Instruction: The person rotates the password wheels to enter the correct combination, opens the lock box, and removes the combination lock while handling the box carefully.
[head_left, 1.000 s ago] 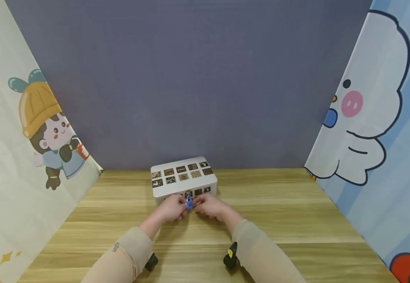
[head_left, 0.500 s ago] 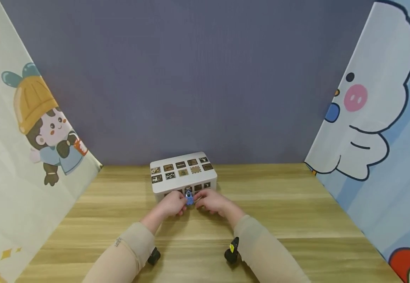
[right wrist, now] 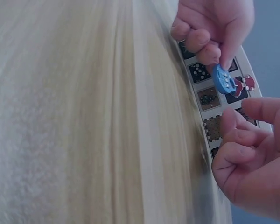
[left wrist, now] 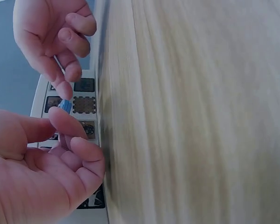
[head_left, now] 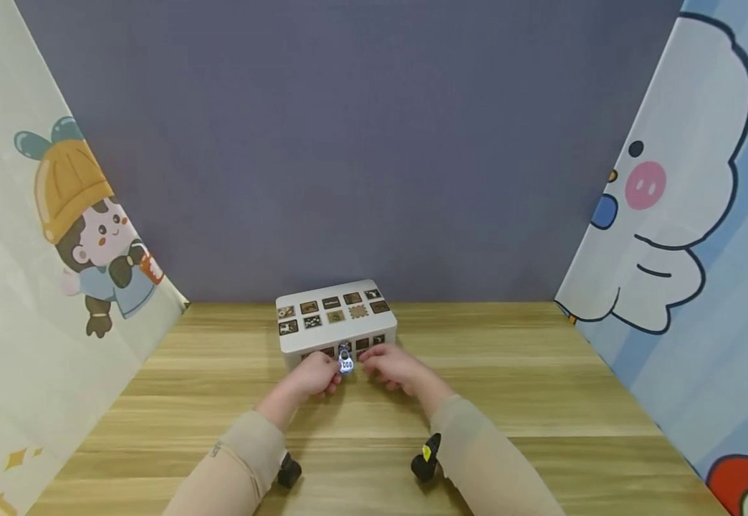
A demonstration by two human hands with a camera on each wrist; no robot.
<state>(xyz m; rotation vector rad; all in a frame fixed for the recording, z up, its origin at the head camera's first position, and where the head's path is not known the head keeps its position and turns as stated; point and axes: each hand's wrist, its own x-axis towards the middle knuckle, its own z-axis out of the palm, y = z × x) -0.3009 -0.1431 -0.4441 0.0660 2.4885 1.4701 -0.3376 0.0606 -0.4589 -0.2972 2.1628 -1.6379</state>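
A small blue combination padlock (head_left: 346, 364) hangs at the clasp (right wrist: 245, 85) on the front of a white box (head_left: 342, 331) printed with little dark pictures. My left hand (head_left: 316, 374) pinches the padlock's left edge between thumb and index finger, which the right wrist view (right wrist: 222, 79) shows from the side. Just right of the lock is my right hand (head_left: 396, 367), its thumb and index finger parted and the other fingers loosely bent. Nothing lies between them. In the left wrist view, my left fingers cover most of the padlock (left wrist: 65, 107).
The box stands on a wood-grain table (head_left: 509, 373), close to a grey back panel (head_left: 374, 158). Printed cartoon sheets hang at the left (head_left: 0, 287) and right (head_left: 735, 344) sides. Dark wrist cameras sit below both sleeves.
My right hand has drawn slightly away to the right from the padlock. The padlock's face now looks brighter, and its dials show more clearly. My left hand keeps its pinch.
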